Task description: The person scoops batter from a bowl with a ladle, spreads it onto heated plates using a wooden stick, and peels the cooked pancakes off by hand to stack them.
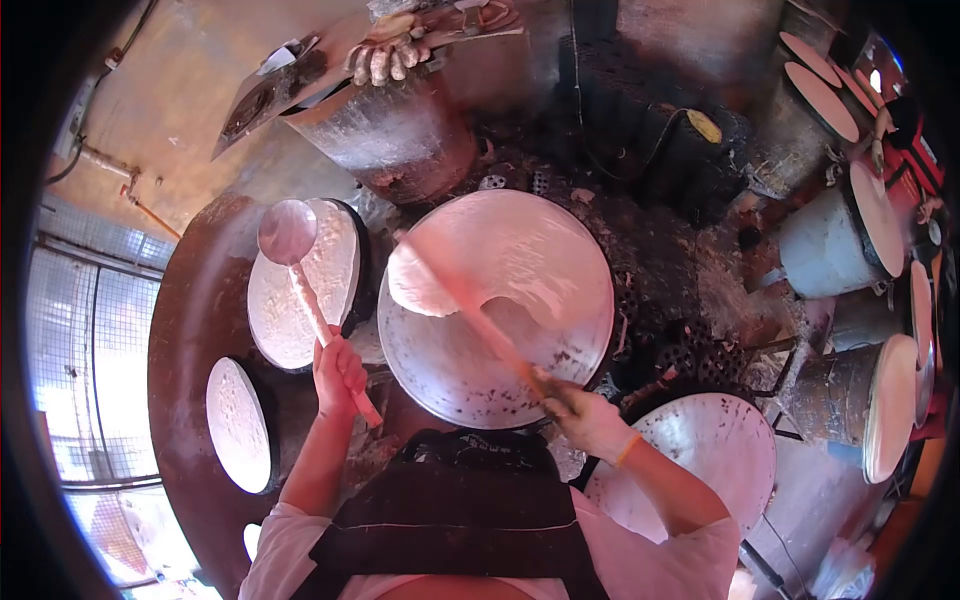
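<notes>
Two hands work over round hot plates in the head view. The left hand [338,372] is wrapped in a fist around the handle of a ladle [300,270], whose round bowl hangs above a batter-covered disc [300,300] at the left. The right hand [590,420], with a band at its wrist, is closed on the end of a long stick [470,310] that lies slantwise across the big griddle [540,250] in the middle; the stick's far end touches a thin white sheet of batter [430,285] spread on the griddle's upper left part. Another pale disc [238,425] sits lower left on the dark curved counter [190,330]. A second griddle [720,440] lies just right of the right forearm. Several drums [830,245] topped with round sheets stand along the right edge. A dark apron [460,510] covers the person's chest.
</notes>
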